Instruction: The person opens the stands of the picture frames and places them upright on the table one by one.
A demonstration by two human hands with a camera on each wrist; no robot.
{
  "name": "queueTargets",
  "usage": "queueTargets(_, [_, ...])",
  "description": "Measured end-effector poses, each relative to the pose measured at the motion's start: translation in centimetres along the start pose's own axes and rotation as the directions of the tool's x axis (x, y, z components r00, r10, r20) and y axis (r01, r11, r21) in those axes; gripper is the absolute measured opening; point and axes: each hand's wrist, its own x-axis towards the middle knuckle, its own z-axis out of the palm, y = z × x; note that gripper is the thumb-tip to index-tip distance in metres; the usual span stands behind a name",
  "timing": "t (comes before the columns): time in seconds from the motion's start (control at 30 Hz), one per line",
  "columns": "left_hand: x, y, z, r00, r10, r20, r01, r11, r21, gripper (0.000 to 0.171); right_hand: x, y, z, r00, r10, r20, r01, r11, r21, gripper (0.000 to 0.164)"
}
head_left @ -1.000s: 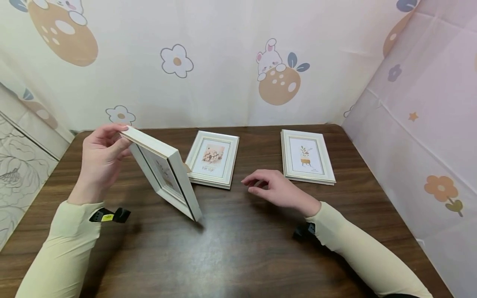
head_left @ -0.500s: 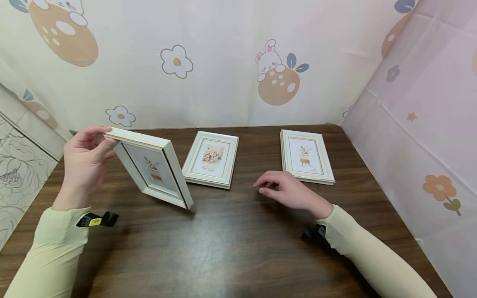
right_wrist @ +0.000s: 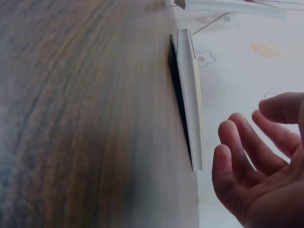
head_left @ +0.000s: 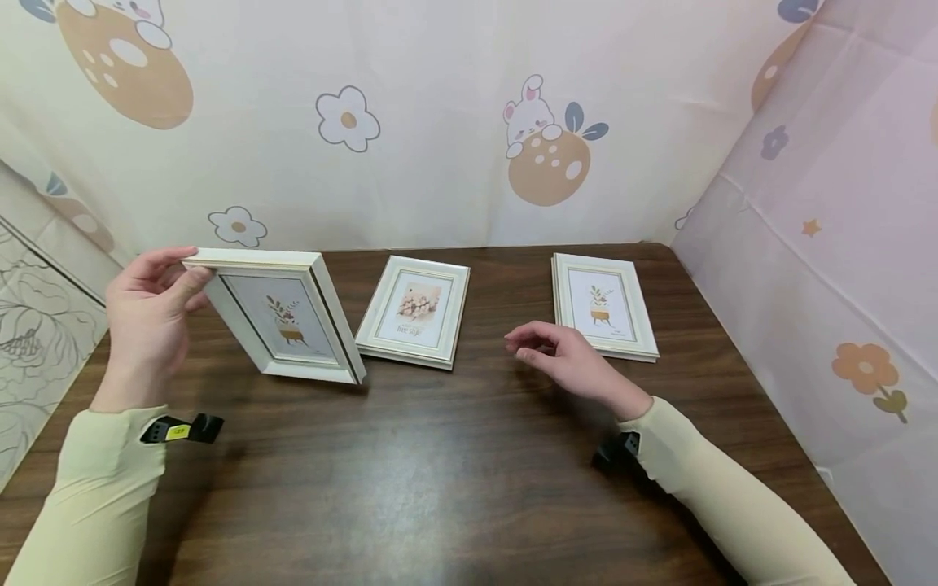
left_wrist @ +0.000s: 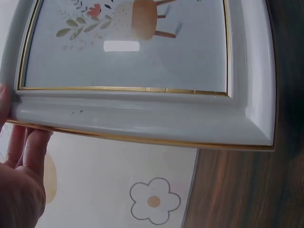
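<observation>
My left hand point(head_left: 150, 321) pinches the upper left corner of a white picture frame point(head_left: 337, 325), thumb on the front and fingers behind. The frame stands nearly upright, its lower edge at the tabletop, and shows a potted plant print. In the left wrist view the same picture frame point(left_wrist: 142, 114) fills most of the picture, gold trim along its edges. My right hand point(head_left: 575, 362) hovers over the table with loosely bent fingers and holds nothing. In the right wrist view the right hand point(right_wrist: 261, 175) is apart from a frame point(right_wrist: 192, 104) lying on the table.
A second white picture frame point(head_left: 447, 325) lies face up at the back middle, close to the held one. Another picture frame point(head_left: 645, 325) lies at the back right, beyond my right hand. The brown wooden table point(head_left: 410, 472) meets a patterned curtain point(head_left: 440, 163) at its back edge.
My left hand has moved left and turned the picture frame so its front faces me more. The right hand has shifted a little right. Both lying frames have stayed put.
</observation>
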Motion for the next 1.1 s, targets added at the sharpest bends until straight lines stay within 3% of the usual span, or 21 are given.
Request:
queueTargets(0.5, [0.9, 0.4, -1.3, 0.988, -0.048, -0.146, 0.059, 0.996, 0.071, 0.041, 1.1, 0.6, -0.4, 0.996, 0.089, 0.01, -0.089, 0.986, 0.143, 0.033])
queueTargets(0.9, [1.4, 0.5, -1.9, 0.96, -0.073, -0.272, 0.111, 0.986, 0.127, 0.042, 0.6, 0.7, -0.5, 0.996, 0.086, 0.02, -0.088, 0.986, 0.144, 0.033])
queueTargets(1.1, [1.5, 0.5, -1.7, 0.95, -0.063, -0.306, 0.107, 0.986, 0.131, 0.043, 0.3, 0.6, -0.6, 0.995, 0.093, 0.025, -0.095, 0.986, 0.136, 0.033])
